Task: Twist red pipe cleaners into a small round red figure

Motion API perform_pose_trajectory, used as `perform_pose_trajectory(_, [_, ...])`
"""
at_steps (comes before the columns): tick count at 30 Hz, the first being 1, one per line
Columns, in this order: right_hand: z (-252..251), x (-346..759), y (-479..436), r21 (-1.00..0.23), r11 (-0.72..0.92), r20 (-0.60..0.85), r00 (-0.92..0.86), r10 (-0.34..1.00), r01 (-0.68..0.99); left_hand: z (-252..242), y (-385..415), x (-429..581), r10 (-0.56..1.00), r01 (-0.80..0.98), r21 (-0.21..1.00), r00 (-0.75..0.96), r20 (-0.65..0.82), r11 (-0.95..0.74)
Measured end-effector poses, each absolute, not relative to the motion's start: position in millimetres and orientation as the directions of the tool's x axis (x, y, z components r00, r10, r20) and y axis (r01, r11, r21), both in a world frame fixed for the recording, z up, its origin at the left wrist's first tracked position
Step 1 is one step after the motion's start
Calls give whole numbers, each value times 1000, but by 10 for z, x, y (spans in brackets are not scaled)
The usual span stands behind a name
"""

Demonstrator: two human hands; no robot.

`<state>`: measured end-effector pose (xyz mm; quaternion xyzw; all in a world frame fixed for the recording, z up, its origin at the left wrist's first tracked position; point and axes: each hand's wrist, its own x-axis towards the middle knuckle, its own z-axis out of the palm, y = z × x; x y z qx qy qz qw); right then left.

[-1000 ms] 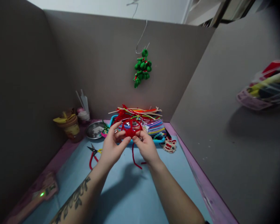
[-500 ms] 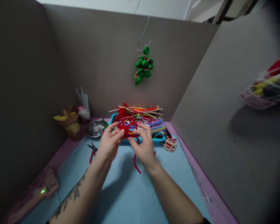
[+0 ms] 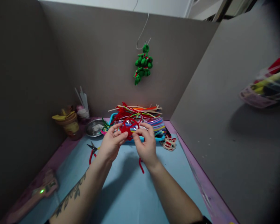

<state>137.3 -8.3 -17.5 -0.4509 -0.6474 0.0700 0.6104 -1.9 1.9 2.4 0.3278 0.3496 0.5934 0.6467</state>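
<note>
Grey panels (image 3: 102, 62) wall in the pink-purple table (image 3: 196, 171), which is mostly covered by a pale blue mat (image 3: 130, 193); from where I stand, clock directions run from the person's hands, twelve being away from the body.

At the centre, the left hand (image 3: 110, 143) pinches a red openwork piece of fuzzy, bent strands (image 3: 125, 128), raised above the mat's far part. The right hand (image 3: 146, 144) has its thumb and fingers drawn close together at the lower four-o'clock edge of that piece; I cannot tell whether they grip it. Just below, at five o'clock, shows a short red fuzzy strand (image 3: 141, 165).

Close behind, at twelve, sits a bright blue plastic tray (image 3: 162, 139) heaped with multicoloured fuzzy stems (image 3: 157, 123). Just past three lies a cream-and-red textured animal-face ornament (image 3: 169, 144). At eight rest black-bladed, red-handled cutters (image 3: 91, 154); near nine, a round silver metal dish (image 3: 88, 133) holds small white bits, with a brown-and-yellow pot (image 3: 70, 126) beyond it.

Farther out at eight lies a pinkish tool with a lit green light (image 3: 50, 189). High at twelve, a green tufted ornament dotted red (image 3: 143, 65) hangs from a thin wire hook (image 3: 143, 28).
</note>
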Motion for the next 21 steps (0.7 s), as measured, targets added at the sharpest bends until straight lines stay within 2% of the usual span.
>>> perform_pose_trajectory(6, [-153, 1406, -63, -679, 573, 696, 157, 700, 458, 31, 11, -8, 993, -495, 861, 91, -80, 115])
perform_pose_trajectory(16, [-127, 1448, -52, -739, 552, 614, 49, 788, 386, 49, -1, -32, 985, -464, 875, 151, -80, 142])
perform_pose_trajectory(21, [-135, 1408, -54, -774, 511, 592, 141, 794, 373, 55, 0, -28, 998, -429, 902, 63, -20, 45])
